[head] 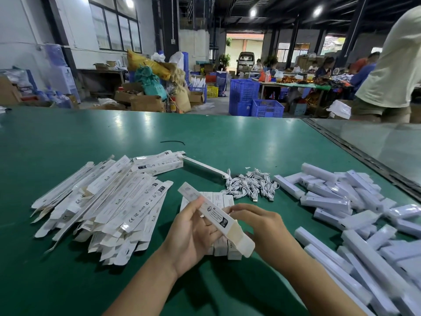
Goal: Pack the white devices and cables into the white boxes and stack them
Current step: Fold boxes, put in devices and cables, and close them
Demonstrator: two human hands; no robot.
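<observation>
Long white carton (pixel 215 216), near flap (pixel 243 244) open: left hand (pixel 191 233) grips underneath, right hand (pixel 262 224) pinches its side. Hazard: forced flap creases; contents may slide out.

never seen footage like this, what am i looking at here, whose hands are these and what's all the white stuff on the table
There is no machine here: a person wears a camera on the head, so this single picture looks forward and down at their own two hands. The left hand and the right hand together hold one long white box, its near end flap open. On the green table lie a pile of flat boxes at the left, a tangle of white cables in the middle, and heaps of white devices at the right. A row of boxes lies under the hands.
</observation>
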